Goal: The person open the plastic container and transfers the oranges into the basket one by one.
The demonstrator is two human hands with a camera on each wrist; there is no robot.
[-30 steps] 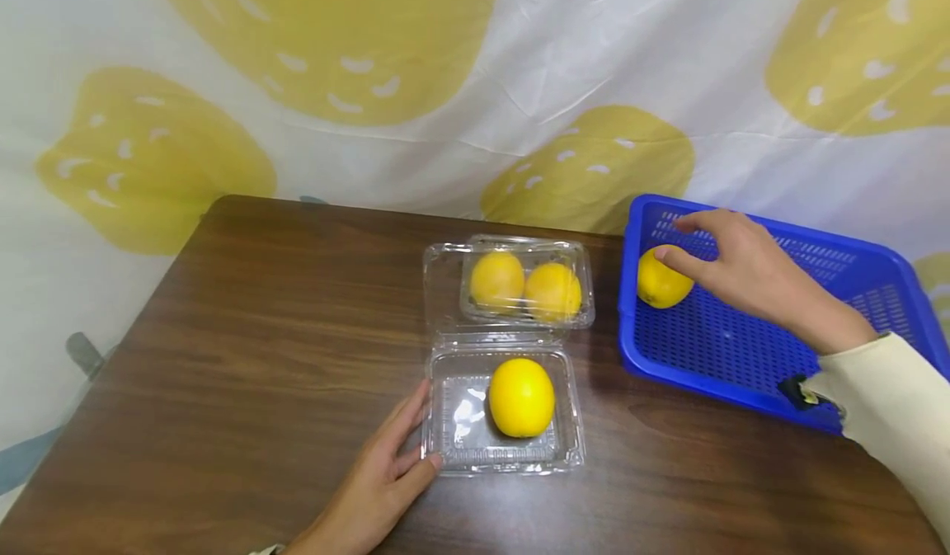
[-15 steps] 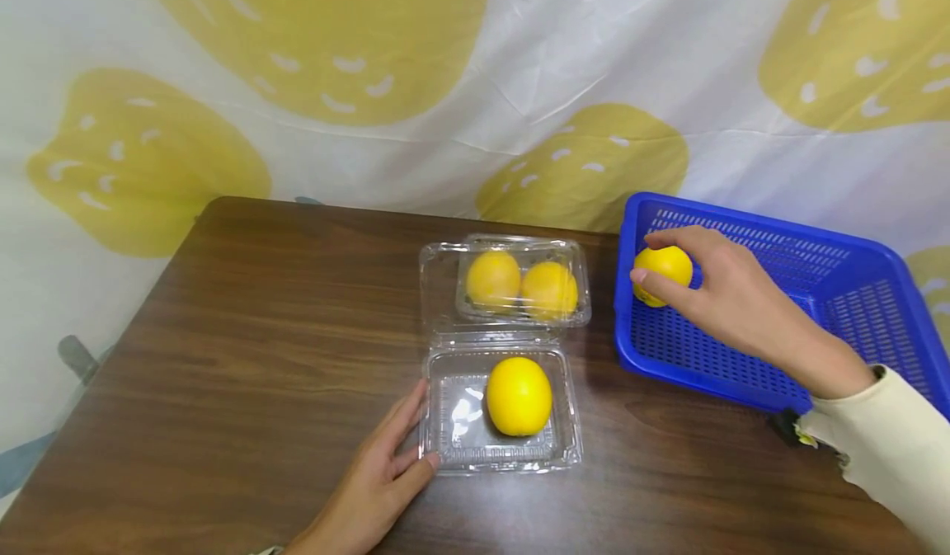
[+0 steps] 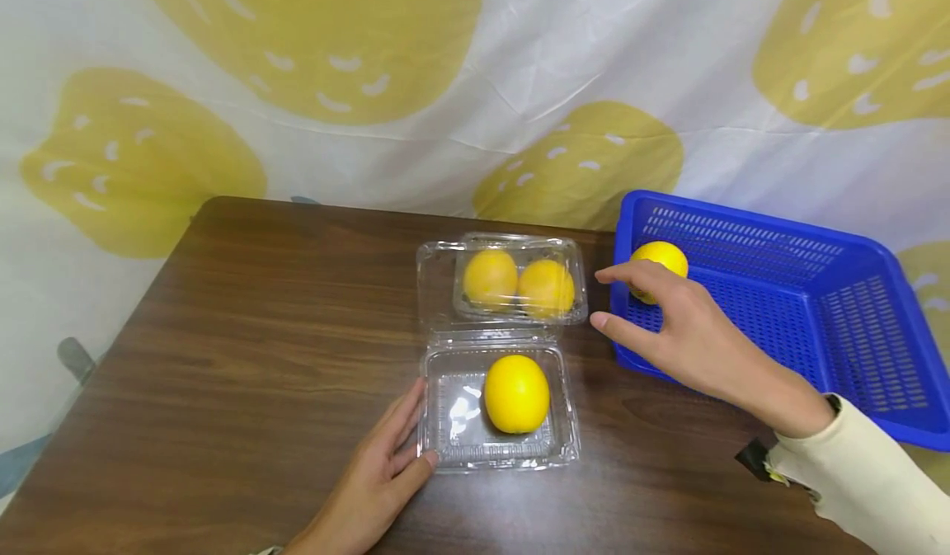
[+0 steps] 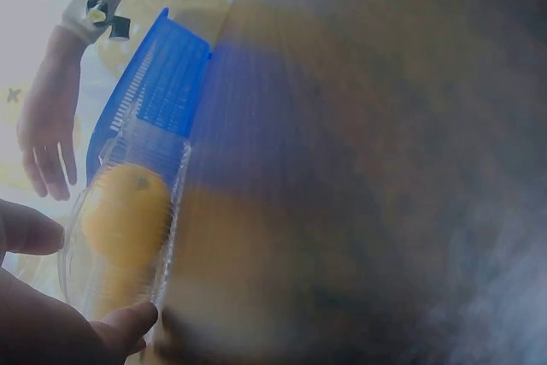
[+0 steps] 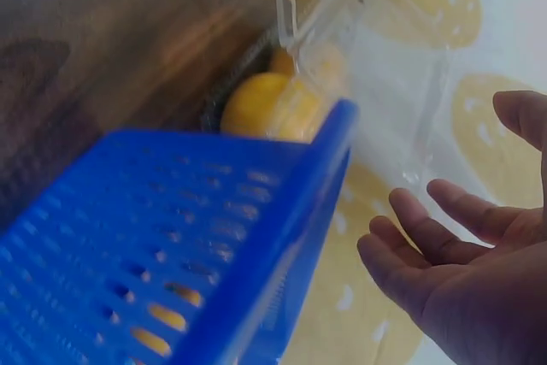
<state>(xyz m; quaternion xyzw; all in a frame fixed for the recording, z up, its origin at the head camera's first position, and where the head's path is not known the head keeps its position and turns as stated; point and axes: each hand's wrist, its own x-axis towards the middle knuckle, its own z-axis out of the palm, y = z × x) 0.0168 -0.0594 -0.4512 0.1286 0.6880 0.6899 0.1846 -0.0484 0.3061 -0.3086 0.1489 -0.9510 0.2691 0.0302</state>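
Head view: one yellow fruit [image 3: 517,394] sits in the clear container [image 3: 451,435] on the counter [image 3: 260,332], another in the blue basket [image 3: 757,312], partly behind the right hand [image 3: 693,332]. That hand's grip is spread, thumb and forefinger apart, holding nothing; the left hand [image 3: 371,472] has its grip spread too, resting against the container's edge. The fruit looks firm, smooth and apt to roll, best cupped round its sides; the thin container is probably light and easily bent, so steady it by the rim
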